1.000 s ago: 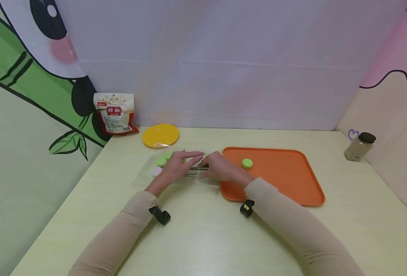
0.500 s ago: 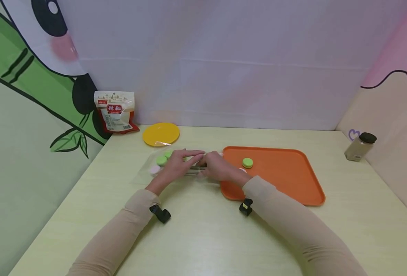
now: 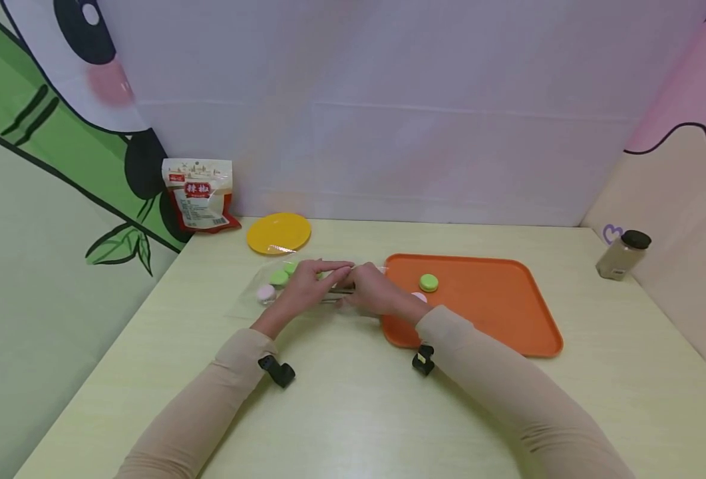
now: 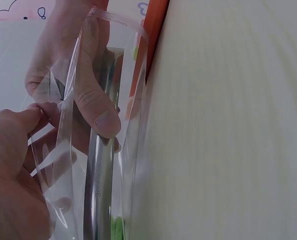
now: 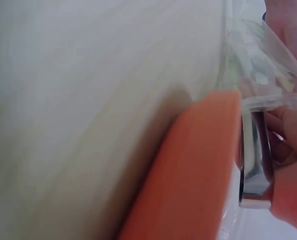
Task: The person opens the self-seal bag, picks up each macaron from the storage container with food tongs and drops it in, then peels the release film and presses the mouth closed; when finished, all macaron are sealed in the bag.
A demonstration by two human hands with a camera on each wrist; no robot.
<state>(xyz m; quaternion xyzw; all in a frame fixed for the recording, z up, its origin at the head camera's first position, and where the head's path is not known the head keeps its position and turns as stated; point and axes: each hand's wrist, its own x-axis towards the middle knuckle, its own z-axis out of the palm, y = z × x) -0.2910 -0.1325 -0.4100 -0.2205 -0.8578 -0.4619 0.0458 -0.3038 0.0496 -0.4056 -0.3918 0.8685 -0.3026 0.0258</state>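
Observation:
My right hand (image 3: 379, 289) grips a pair of shiny metal tongs (image 4: 99, 175), fingers and thumb wrapped round the arms. The tongs reach leftward into a clear plastic bag (image 3: 243, 303) lying on the table. With thumb and fingers, my left hand (image 3: 305, 287) pinches the bag's edge near its mouth. Inside the bag, green macarons (image 3: 279, 277) and a pale pink macaron (image 3: 265, 293) show left of the left hand. The tongs' tips are hidden behind that hand in the head view. A green macaron (image 3: 428, 283) and a partly covered pale macaron (image 3: 420, 297) lie on an orange tray (image 3: 496, 313).
A yellow plate (image 3: 278, 233) sits behind the bag. Farther left, a red and white food pouch (image 3: 198, 196) leans at the wall. A jar with a black lid (image 3: 623, 255) stands at the table's right edge. The tray's raised rim lies close under the right wrist.
My right hand has shifted slightly left with the tongs, deeper into the bag. The pale macaron on the tray has come into view beside my wrist. The bag's pale macaron has moved slightly left.

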